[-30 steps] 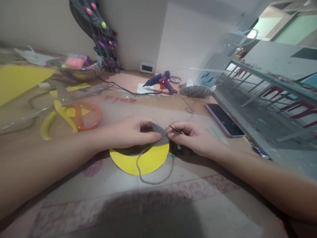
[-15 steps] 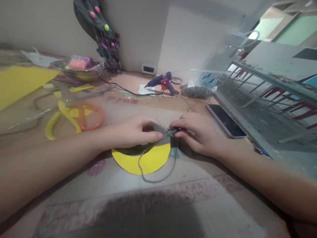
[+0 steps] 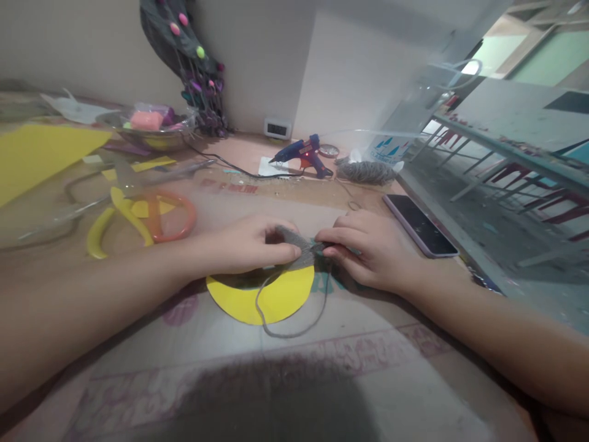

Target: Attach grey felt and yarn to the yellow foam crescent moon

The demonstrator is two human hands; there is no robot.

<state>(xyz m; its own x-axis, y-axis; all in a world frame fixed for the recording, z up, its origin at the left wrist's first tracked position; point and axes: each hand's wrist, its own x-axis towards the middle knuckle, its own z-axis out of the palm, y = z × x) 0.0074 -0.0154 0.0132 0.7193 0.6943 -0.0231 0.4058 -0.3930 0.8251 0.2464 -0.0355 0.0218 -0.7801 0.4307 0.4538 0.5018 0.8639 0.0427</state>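
A yellow paper crescent lies on the table, its upper right part wrapped in grey yarn. My left hand grips the wrapped part between thumb and fingers. Close by on the right, my right hand pinches grey yarn at the crescent's tip. From there a loose strand loops down over the yellow paper and onto the table. The far edge of the crescent is partly hidden behind my left hand.
Scissors with orange and yellow handles lie left, near yellow paper and a metal bowl. Behind my hands are a blue glue gun, a grey yarn skein and a small clock. A phone lies right, near the table edge.
Very little differs. The view has shifted slightly, and the yarn at the crescent's tip sits a little differently between my right fingers.
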